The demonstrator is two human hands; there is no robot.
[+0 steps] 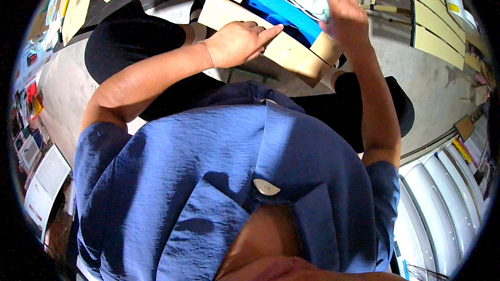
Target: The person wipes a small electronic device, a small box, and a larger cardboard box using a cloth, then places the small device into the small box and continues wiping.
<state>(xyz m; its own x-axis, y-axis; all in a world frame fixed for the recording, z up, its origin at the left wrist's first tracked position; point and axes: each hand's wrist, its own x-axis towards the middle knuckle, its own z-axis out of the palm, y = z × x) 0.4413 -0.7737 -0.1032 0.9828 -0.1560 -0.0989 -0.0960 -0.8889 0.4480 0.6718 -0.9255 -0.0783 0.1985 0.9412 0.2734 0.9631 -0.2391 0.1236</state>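
Note:
A cardboard box (pixel 289 56) with its flaps folded outward lies between my knees, tilted to the view. Inside it a blue object (pixel 300 26) shows, with a black and white cord or edging along its far side. My left hand (pixel 238 43) rests on the near flap, its index finger stretched over the box opening. In my right hand (pixel 345 17), at the box's right end, is a crumpled pale green cloth (pixel 315 4), pressed near the blue object. Something small and white shows at the right fingertips; I cannot tell what it is.
A slatted wooden surface (pixel 437 31) stands at the upper right beside bamboo-like poles (pixel 386 8). Cut cardboard (pixel 80 11) lies on a dark surface at the upper left. White curved panels (pixel 441 187) are at the lower right, and a white louvred appliance (pixel 49 179) at the lower left.

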